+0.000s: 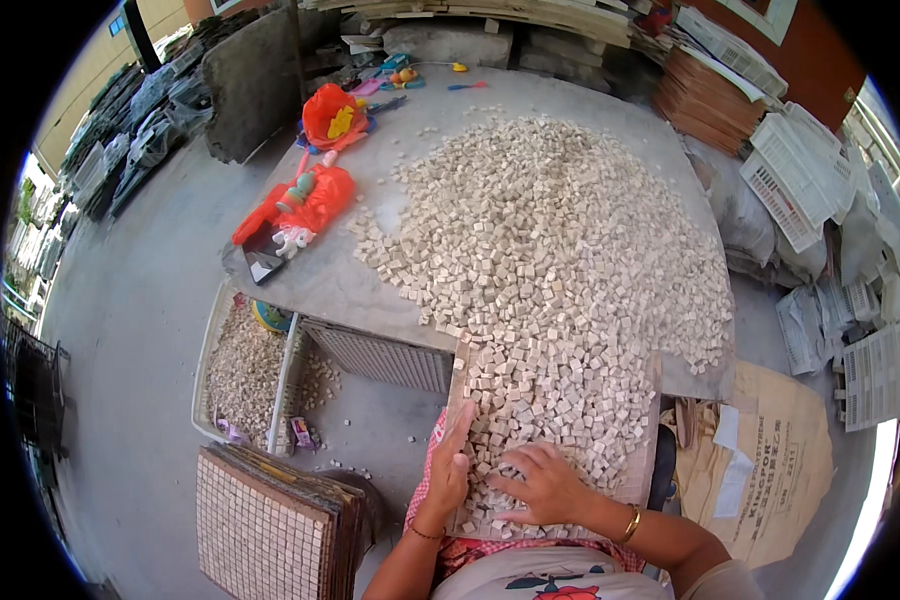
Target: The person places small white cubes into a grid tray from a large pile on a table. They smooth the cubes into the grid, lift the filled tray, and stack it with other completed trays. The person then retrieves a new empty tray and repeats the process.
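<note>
A square board point(650, 400) rests on my lap, covered with small beige stone cubes point(560, 400). My left hand point(452, 470) holds the board's left edge, thumb on top among the cubes. My right hand point(545, 485) lies flat on the cubes near the board's front, fingers spread, a gold bangle on its wrist. A large heap of the same beige cubes point(550, 240) spreads over the grey table point(340, 285) just beyond the board.
Red plastic bags point(305, 205) and toys lie at the table's left. A white crate of stone chips point(242, 370) and a stack of finished mosaic sheets point(265, 520) sit at lower left. White plastic grids point(800, 180) pile up at right, and a paper sack point(770, 470) lies at lower right.
</note>
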`<state>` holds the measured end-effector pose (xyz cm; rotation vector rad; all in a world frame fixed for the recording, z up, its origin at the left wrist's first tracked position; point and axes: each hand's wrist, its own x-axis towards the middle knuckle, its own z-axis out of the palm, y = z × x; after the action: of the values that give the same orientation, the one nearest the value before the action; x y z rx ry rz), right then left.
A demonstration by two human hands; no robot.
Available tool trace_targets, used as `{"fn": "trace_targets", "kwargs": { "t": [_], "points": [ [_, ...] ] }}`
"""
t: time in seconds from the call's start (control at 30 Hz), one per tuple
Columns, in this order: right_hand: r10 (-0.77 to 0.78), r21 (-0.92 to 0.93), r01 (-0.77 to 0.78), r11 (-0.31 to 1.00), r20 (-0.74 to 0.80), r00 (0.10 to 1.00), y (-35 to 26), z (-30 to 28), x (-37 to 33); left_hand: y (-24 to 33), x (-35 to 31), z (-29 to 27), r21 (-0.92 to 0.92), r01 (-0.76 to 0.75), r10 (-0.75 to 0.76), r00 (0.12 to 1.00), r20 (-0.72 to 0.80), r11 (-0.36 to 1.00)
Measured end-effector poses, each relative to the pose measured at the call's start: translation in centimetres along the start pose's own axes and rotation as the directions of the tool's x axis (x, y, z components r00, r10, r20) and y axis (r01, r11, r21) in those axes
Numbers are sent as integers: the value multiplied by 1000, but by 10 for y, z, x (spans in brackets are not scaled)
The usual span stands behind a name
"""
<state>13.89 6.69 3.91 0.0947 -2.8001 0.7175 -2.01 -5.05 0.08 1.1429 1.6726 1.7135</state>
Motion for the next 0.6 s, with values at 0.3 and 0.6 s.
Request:
{"fn": "trace_targets", "kwargs": {
  "t": [0.3,0.6],
  "points": [
    [-77,5,77,997,83,994,-27,25,19,-5,-11,-1,-194,100,-108,993,-35,976],
    [-311,61,306,950,109,944,-8,27,4,-11,-23,0,-128,80,-95,988,-122,989]
  ]
}}
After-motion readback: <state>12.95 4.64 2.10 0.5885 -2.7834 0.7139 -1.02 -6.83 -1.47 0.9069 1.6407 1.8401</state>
